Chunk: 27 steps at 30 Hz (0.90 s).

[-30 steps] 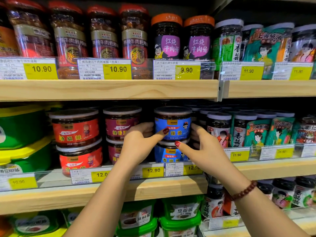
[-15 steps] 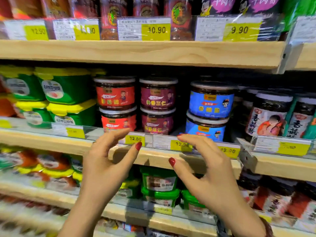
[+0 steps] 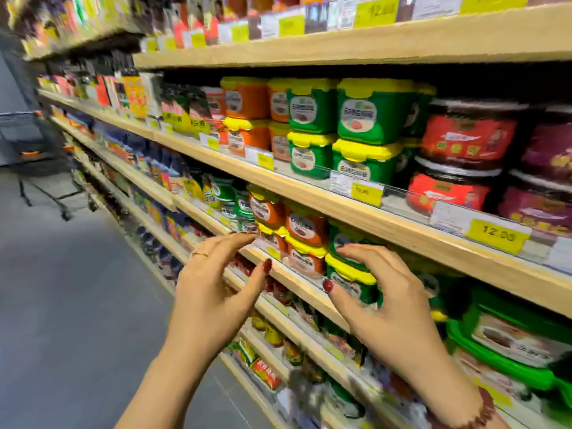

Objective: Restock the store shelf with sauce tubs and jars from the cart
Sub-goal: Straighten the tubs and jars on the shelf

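Shelf face, both hands free.
Left hand (image 3: pixel 216 292) and right hand (image 3: pixel 393 301) hang empty, fingers half-spread, before the shelf (image 3: pixel 309 196); tubs (image 3: pixel 359 119) stacked two high, labels outward for reading; cart (image 3: pixel 34 140) well apart, likely the next stop.

Grey floor (image 3: pixel 62 305) fills the lower left. Middle row, front edge, far right: yellow price tag (image 3: pixel 495 235) reads 12.00, with a white barcode label (image 3: pixel 448 216) just beside it on its left. Further left on the same edge, the second yellow tag (image 3: pixel 361 191) reads 10.90. A clear plastic strip (image 3: pixel 408 193) runs along that edge. Top row has more yellow and white tags. The top yellow tag (image 3: pixel 376 10) is too blurred to read fully. Far left, middle row: flat colourful packets (image 3: pixel 130 94), upright and packed side by side. Next row down: blue pouches (image 3: pixel 161 162). Near the bottom: small red-and-yellow packets (image 3: pixel 266 373), tilted and blurred.
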Each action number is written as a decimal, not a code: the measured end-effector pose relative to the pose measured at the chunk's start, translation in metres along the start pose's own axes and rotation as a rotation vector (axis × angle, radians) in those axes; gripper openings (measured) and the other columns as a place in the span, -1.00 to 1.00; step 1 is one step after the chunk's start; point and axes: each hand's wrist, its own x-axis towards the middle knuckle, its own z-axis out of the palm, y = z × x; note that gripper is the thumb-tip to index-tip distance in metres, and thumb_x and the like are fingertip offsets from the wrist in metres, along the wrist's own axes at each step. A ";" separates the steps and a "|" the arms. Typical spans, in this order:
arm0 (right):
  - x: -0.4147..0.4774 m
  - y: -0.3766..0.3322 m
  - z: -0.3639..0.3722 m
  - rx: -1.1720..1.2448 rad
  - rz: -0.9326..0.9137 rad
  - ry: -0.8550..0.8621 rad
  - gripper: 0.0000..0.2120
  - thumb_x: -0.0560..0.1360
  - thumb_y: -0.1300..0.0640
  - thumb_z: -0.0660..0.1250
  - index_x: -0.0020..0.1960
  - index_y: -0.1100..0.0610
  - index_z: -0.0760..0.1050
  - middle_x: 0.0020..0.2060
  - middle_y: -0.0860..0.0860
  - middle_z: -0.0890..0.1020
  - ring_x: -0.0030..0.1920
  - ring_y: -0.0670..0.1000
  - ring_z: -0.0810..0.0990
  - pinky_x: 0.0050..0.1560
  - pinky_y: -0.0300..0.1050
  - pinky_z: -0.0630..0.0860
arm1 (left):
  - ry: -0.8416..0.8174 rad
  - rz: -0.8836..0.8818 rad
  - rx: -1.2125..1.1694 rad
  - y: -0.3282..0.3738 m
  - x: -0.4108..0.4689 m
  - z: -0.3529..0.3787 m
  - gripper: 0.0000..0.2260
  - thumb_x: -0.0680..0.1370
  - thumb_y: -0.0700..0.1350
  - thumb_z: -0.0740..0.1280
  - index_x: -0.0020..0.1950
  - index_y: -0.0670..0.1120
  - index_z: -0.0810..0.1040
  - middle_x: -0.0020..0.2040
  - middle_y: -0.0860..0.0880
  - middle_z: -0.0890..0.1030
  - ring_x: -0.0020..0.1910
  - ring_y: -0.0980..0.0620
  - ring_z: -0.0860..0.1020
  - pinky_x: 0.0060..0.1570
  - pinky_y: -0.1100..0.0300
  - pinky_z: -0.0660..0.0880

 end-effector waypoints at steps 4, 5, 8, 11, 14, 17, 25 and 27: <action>0.022 -0.038 0.062 0.016 -0.071 -0.060 -0.61 0.39 -0.15 0.26 0.17 -0.04 0.53 0.07 -0.23 0.54 0.13 -0.22 0.47 0.12 -0.55 0.24 | 0.035 -0.029 0.060 -0.058 0.001 -0.046 -0.66 0.43 0.09 0.28 0.14 0.00 0.57 0.05 0.14 0.56 0.06 0.15 0.51 0.10 0.41 0.36; 0.029 -0.050 0.078 0.027 -0.081 -0.074 -0.59 0.39 -0.16 0.24 0.17 -0.04 0.53 0.06 -0.22 0.54 0.13 -0.22 0.47 0.13 -0.53 0.26 | 0.043 -0.034 0.071 -0.073 0.003 -0.059 -0.66 0.43 0.08 0.28 0.14 -0.01 0.57 0.04 0.15 0.56 0.05 0.17 0.51 0.10 0.45 0.34; 0.051 -0.081 0.126 0.058 -0.086 -0.099 -0.56 0.37 -0.20 0.22 0.17 -0.05 0.53 0.08 -0.20 0.55 0.14 -0.19 0.49 0.12 -0.34 0.37 | 0.034 -0.050 0.100 -0.116 0.012 -0.095 -0.65 0.43 0.10 0.26 0.13 -0.01 0.58 0.03 0.15 0.57 0.03 0.24 0.49 0.07 0.60 0.26; 0.074 -0.107 0.166 0.065 -0.118 -0.094 -0.58 0.37 -0.17 0.26 0.16 -0.02 0.55 0.08 -0.16 0.57 0.14 -0.17 0.50 0.17 -0.33 0.37 | 0.005 -0.072 0.135 -0.156 0.022 -0.124 -0.62 0.43 0.13 0.23 0.15 0.00 0.57 0.04 0.13 0.58 0.07 0.19 0.51 0.07 0.47 0.35; 0.097 -0.124 0.199 0.057 -0.141 -0.088 -0.63 0.38 -0.06 0.34 0.15 0.03 0.56 0.03 -0.12 0.59 0.10 -0.16 0.51 0.15 -0.44 0.32 | -0.020 -0.089 0.199 -0.193 0.036 -0.144 -0.59 0.43 0.17 0.20 0.16 0.01 0.57 0.07 0.11 0.60 0.08 0.10 0.55 0.07 0.23 0.46; 0.116 -0.133 0.225 0.041 -0.150 -0.089 -0.64 0.38 -0.05 0.34 0.14 0.02 0.56 0.03 -0.11 0.59 0.10 -0.11 0.53 0.15 -0.25 0.40 | -0.041 -0.079 0.248 -0.224 0.055 -0.155 -0.58 0.43 0.19 0.19 0.17 0.02 0.56 0.09 0.09 0.59 0.09 0.10 0.55 0.09 0.23 0.46; 0.194 -0.114 0.280 0.054 -0.126 -0.015 -0.69 0.40 0.15 0.47 0.12 0.01 0.57 -0.01 -0.13 0.58 0.06 -0.13 0.54 0.10 -0.38 0.36 | -0.001 -0.058 0.167 -0.287 0.122 -0.138 -0.67 0.44 0.09 0.33 0.18 0.05 0.55 0.07 0.19 0.55 0.09 0.23 0.50 0.12 0.25 0.46; 0.218 -0.109 0.291 0.063 -0.130 0.028 -0.69 0.40 0.13 0.46 0.12 -0.02 0.56 -0.01 -0.16 0.58 0.05 -0.14 0.54 0.11 -0.25 0.41 | 0.003 -0.038 0.137 -0.302 0.146 -0.128 -0.67 0.44 0.09 0.33 0.18 0.05 0.55 0.07 0.19 0.57 0.08 0.26 0.50 0.09 0.33 0.43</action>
